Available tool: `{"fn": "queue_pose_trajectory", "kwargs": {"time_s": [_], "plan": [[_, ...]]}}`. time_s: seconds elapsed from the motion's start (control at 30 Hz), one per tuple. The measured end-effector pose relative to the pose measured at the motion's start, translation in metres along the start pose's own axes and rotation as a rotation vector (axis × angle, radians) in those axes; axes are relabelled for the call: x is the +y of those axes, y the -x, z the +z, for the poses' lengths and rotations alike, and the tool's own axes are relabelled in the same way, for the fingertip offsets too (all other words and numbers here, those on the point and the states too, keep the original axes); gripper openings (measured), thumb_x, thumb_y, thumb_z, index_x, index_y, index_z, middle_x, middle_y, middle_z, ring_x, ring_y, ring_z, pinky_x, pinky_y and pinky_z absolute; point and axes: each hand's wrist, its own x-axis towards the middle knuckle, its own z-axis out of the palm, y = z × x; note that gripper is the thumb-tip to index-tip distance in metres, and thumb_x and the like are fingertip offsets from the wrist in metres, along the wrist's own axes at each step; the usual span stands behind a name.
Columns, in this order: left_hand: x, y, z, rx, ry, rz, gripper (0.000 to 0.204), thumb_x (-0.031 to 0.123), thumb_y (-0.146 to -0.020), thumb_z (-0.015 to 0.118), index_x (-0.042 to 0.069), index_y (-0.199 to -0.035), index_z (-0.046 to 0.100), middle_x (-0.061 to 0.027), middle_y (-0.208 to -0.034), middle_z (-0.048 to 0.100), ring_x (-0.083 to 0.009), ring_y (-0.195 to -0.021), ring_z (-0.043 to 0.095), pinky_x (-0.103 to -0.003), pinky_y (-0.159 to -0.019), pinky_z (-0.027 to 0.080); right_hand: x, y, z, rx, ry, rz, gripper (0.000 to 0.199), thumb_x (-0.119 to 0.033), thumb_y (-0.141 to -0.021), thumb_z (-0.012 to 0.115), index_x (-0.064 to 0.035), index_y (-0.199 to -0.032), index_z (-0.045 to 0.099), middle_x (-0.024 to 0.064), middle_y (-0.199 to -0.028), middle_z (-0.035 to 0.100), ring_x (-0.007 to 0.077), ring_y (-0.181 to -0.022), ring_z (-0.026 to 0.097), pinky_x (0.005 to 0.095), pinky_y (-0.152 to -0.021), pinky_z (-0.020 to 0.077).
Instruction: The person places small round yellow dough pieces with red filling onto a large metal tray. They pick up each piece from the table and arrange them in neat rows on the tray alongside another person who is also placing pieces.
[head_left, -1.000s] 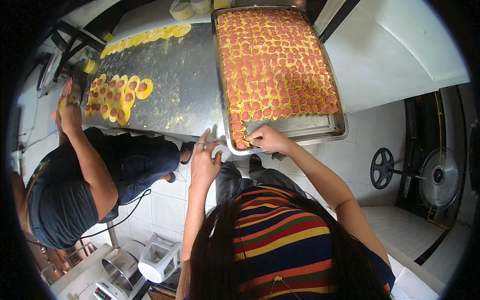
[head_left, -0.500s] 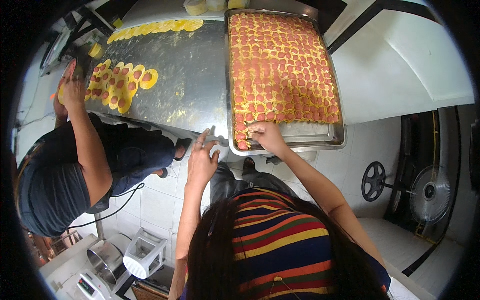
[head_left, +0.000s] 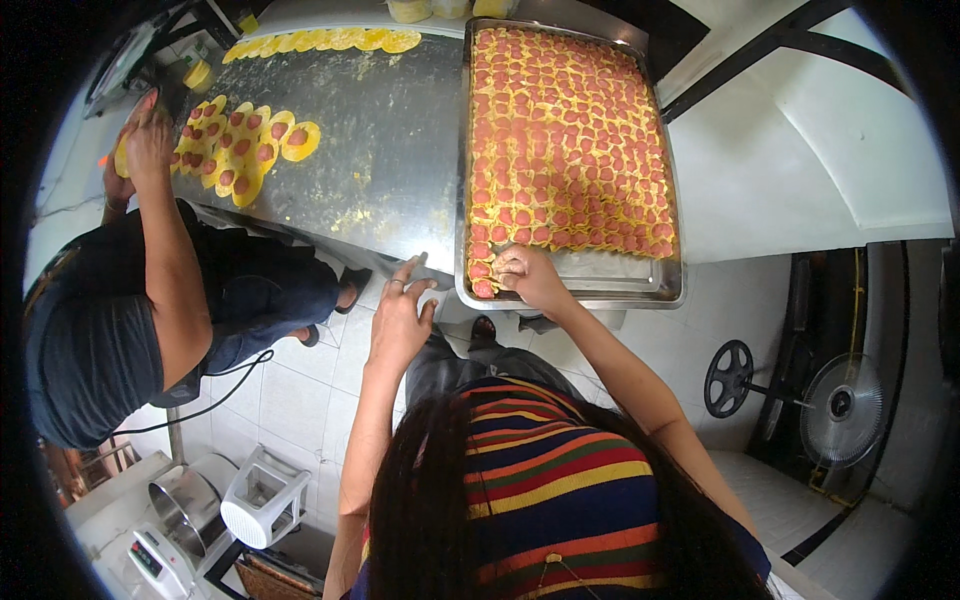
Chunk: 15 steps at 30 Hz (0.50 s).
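One table (head_left: 390, 130), dark, spreads left of the right hand (head_left: 532, 278) and forward of it. Co-worker (head_left: 100, 330) stands well left of the grip, at the table's far end. Tray (head_left: 610, 268) lies under and beyond the grip, long axis running away from the wearer (head_left: 560, 470); grip is inside, near the tray's near-left corner. Bare strip of tray extends right of the grip.

Left hand (head_left: 402, 315): left of the grip, outside the tray, by the table's near edge; fingers spread, nothing seen in it. Right hand: fingers bent, tips close together, narrow; cannot tell whether anything is pinched.

Wrappers (head_left: 265, 152), yellow, lie flat on the table, well left of the grip, several topped with pink filling (head_left: 241, 185). Dumplings (head_left: 560, 140) fill the tray beyond the grip in packed rows. Key relation: a short column (head_left: 482, 289) of them sits immediately left of the right fingertips, parallel to the tray's long axis; right hand is nearer.
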Motion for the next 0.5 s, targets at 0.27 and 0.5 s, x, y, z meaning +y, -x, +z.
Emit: {"fn": "queue_pose_trajectory", "kwargs": {"time_s": [0.27, 0.5], "plan": [[-0.002, 0.002, 0.000, 0.021, 0.015, 0.005, 0.024, 0.006, -0.076, 0.064, 0.005, -0.100, 0.064, -0.0100, -0.131, 0.047, -0.0317, -0.115, 0.049, -0.039, -0.092, 0.044, -0.011, 0.011, -0.004, -0.043, 0.260, -0.010, 0.019, 0.005, -0.078, 0.058, 0.0035, -0.097, 0.060, 0.0104, -0.092, 0.065, 0.0150, -0.084, 0.062, 0.0276, -0.076, 0.0489], [0.002, 0.001, 0.000, 0.012, 0.044, 0.003, 0.025, 0.005, -0.075, 0.065, 0.004, -0.100, 0.064, -0.0123, -0.130, 0.048, -0.0338, -0.114, 0.049, -0.040, -0.093, 0.043, -0.009, 0.005, -0.008, -0.161, 0.098, 0.021, 0.025, 0.003, -0.077, 0.056, 0.0045, -0.101, 0.062, 0.0154, -0.095, 0.067, 0.0204, -0.086, 0.064, 0.0302, -0.076, 0.0503]]}}
